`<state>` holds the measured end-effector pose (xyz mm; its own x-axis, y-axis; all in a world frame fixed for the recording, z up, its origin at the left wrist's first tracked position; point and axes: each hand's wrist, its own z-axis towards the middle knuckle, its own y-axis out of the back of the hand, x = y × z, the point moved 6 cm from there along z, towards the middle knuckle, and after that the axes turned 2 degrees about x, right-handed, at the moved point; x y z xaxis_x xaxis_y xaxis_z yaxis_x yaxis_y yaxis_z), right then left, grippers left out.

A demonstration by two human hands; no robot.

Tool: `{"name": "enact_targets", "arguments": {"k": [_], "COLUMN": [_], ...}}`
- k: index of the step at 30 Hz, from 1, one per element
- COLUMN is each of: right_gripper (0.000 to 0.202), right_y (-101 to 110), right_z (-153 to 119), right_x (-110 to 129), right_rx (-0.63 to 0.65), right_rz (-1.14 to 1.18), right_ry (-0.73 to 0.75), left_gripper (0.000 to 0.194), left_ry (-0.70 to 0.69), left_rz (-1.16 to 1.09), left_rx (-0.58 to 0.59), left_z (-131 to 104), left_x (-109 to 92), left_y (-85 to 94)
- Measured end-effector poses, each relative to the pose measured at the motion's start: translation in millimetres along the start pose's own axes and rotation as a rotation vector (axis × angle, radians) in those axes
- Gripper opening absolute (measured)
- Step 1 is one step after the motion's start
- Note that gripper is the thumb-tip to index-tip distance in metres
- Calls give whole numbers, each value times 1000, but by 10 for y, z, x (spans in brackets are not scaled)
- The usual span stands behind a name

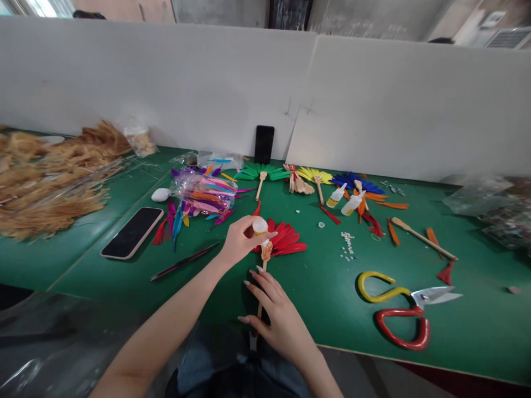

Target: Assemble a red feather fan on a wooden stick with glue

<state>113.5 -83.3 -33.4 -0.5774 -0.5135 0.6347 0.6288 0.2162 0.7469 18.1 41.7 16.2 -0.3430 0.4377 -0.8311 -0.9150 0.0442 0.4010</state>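
Note:
My left hand (243,239) is closed around a small white-capped glue bottle (260,226), tipped with its nozzle down at the top of a wooden handle. That handle belongs to a fan of red feathers (288,239) lying on the table. Red feathers spread out to the right of the bottle; those behind my left hand are hidden. My right hand (271,304) lies across the lower part of the wooden handle (260,310), its fingers stretched and apart, the thumb near the handle's lower end. A red tassel (257,208) shows just beyond my left hand.
Green (263,174), yellow (315,176) and blue feather fans (350,179) lie behind, near two glue bottles (352,203). White beads (347,245) and large scissors (409,309) are right. Tweezers (185,261), a phone (133,232) and bagged feathers (207,192) are left.

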Motion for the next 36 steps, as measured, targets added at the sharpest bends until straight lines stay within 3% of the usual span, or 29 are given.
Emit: {"name": "enact_targets", "arguments": {"k": [5,9,36], "right_gripper": [52,52,53], "right_y": [2,17,15], "right_z": [4,7,1], "right_x": [6,10,4], "right_rx": [12,4,-17], "right_rz": [-6,6,1], "right_ry": [-2,-2,14], "left_gripper": [23,25,26], "left_ry": [-10,13,15], "left_rz": [-38,-23,-39], "left_rx": [49,-2,2], "left_z": [-2,4,1], "left_x": [6,32,41], "left_y": [-31,4,8]}}
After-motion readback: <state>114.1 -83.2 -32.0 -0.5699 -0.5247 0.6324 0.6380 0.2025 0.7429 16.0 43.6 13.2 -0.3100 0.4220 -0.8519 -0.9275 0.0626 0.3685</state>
